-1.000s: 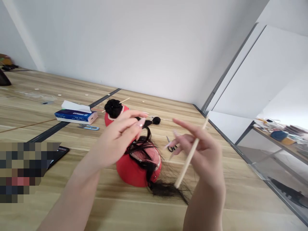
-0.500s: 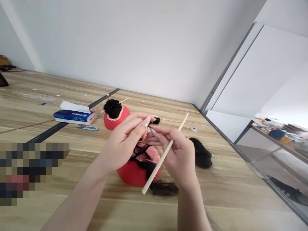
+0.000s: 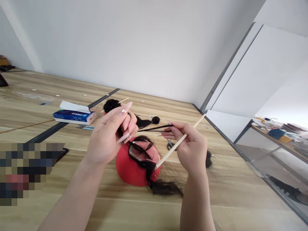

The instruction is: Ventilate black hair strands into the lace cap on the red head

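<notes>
A thin black strand (image 3: pixel 154 129) is stretched between my two hands above a red dome-shaped form (image 3: pixel 130 165). My left hand (image 3: pixel 110 131) has its fingers curled around the strand's left end, with dark hair partly hidden behind them. My right hand (image 3: pixel 189 141) pinches the other end and also holds a pale wooden stick (image 3: pixel 170 152), slanting from upper right down to the form's right edge. Black hair (image 3: pixel 166 187) lies over the form's pink mesh top (image 3: pixel 149 150) and trails onto the table to its right.
Behind my left hand is a black hair bun (image 3: pixel 111 105) with a thin stick. A blue tissue box (image 3: pixel 74 117) sits at left. Scissors (image 3: pixel 171 145), a tied hair bundle (image 3: pixel 155 120) and another dark hair piece (image 3: pixel 209 159) lie on the table (image 3: pixel 125 211).
My hands have moved apart, drawing the black strand out between them. The wooden stick has shifted up and right with my right hand. Scissors and the tied bundle now show more.
</notes>
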